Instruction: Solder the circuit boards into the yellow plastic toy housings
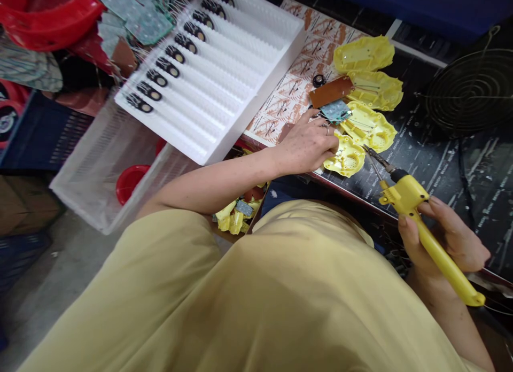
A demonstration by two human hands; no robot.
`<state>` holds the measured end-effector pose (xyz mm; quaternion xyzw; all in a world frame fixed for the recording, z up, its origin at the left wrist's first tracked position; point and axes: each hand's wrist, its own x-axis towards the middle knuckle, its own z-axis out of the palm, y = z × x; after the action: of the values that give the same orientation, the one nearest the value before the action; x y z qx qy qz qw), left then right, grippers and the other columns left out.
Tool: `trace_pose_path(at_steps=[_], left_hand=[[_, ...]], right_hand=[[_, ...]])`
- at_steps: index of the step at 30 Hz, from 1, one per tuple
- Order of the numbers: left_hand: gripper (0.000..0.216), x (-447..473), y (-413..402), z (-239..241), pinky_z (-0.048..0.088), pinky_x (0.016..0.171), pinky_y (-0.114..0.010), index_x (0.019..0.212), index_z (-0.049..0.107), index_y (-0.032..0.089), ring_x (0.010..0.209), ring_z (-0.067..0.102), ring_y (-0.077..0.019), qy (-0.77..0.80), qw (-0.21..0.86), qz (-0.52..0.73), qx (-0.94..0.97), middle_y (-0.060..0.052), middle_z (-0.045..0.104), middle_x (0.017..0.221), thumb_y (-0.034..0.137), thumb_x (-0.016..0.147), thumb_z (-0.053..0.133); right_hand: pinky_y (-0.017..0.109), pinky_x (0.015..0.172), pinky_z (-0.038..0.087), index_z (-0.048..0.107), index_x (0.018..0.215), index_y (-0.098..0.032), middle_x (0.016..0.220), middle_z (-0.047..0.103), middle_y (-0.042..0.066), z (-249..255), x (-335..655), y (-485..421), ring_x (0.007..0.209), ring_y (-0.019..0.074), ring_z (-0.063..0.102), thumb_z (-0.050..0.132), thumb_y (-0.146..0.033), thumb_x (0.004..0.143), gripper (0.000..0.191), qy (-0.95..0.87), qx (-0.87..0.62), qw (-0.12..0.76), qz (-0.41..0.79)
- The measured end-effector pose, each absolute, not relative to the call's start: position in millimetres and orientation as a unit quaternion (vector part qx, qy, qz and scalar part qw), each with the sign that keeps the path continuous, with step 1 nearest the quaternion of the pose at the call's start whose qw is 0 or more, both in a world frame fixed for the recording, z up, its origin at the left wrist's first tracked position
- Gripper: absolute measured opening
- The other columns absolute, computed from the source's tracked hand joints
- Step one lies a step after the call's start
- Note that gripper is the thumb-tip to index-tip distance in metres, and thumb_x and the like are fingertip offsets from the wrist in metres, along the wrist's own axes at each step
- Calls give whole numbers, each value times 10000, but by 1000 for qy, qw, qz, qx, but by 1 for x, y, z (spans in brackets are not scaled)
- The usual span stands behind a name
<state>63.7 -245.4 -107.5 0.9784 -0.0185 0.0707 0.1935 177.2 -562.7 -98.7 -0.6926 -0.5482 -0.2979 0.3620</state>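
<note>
My right hand (449, 238) is wrapped around a yellow soldering gun (435, 246). The gun's dark tip points left, close to a small yellow plastic shell half (347, 157). My left hand (306, 142) lies at the table's near edge with its fingers curled together. Its fingertips reach a small blue-green circuit board (335, 110), and what they pinch is hidden. Wires run from the board over a larger yellow shell half (372, 127). Behind it are another wired shell half (379, 91), a brown board (331, 92) and one more yellow shell (363, 54).
A white foam tray (236, 88) holds a row of round black speakers (175, 54). Left of it are circuit boards (138, 14), a red basin (48, 19) and a translucent crate (100, 163). A black round fan guard (473, 94) stands right. Yellow parts (234, 217) lie in a box below.
</note>
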Motion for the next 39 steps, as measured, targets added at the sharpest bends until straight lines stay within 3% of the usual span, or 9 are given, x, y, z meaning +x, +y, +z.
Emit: trace_pose_path(at_steps=[8,13,17,20,23,26,30,34,39], left_hand=[[642,31,-201,-98,447,1330,-561,1568,607,225,1566,554,-380,36,182,85,979,-172,627,1675,531,1006,669],[715,19,-203,-91,486,1278,-571,1647,558,142,1490,624,-406,77,124,-33,989,-218,667,1608,430,996,624],[644,33,-202,-83,510,1251,-564,1602,605,169,1415,668,-378,79,94,-18,992,-187,706,1546,368,990,591],[720,60,-186,-81,440,1337,-568,1667,537,142,1607,533,-386,12,96,4,995,-216,551,1734,307,967,580],[1013,97,-164,-85,294,1410,-660,1812,312,144,1769,278,-452,-67,104,-27,992,-231,271,1907,307,881,675],[1179,129,-148,-93,270,1400,-691,1848,243,242,1752,279,-511,-72,115,-91,987,-186,211,1934,435,815,777],[1058,139,-144,-103,331,1380,-608,1770,424,336,1668,441,-457,-76,132,-109,982,-107,357,1887,599,813,790],[853,124,-153,-104,283,1398,-638,1692,529,279,1595,533,-437,-73,121,-38,989,-149,534,1777,577,913,704],[883,129,-161,-91,119,1442,-682,1751,441,164,1767,256,-455,-131,80,-23,988,-149,333,1905,488,955,644]], right_hand=[[254,448,583,830,1331,-298,842,847,7,-112,187,-576,540,227,761,938,-339,892,454,-500,-699,388,-334],[294,588,653,839,1288,-289,971,873,21,-127,190,-590,677,244,825,887,-331,942,352,-449,-738,391,-317],[279,641,651,846,1291,-296,978,876,15,-130,190,-595,717,236,837,885,-304,948,345,-445,-738,400,-313],[298,654,655,843,1331,-313,988,877,23,-130,191,-595,725,248,838,906,-326,943,393,-427,-739,416,-314],[295,603,632,828,1377,-329,964,873,19,-129,191,-595,683,233,820,891,-356,968,415,-430,-731,417,-327],[303,585,624,822,1392,-338,963,872,22,-130,191,-598,677,234,814,887,-364,973,425,-429,-732,419,-323],[347,637,660,819,1401,-329,974,872,38,-133,192,-605,706,270,828,910,-370,950,462,-421,-724,430,-338],[347,631,661,834,1370,-313,966,873,42,-134,191,-609,689,265,824,913,-365,946,435,-414,-721,434,-348],[333,570,615,862,1289,-291,947,870,37,-135,191,-610,662,252,810,918,-352,930,368,-399,-732,433,-343]])
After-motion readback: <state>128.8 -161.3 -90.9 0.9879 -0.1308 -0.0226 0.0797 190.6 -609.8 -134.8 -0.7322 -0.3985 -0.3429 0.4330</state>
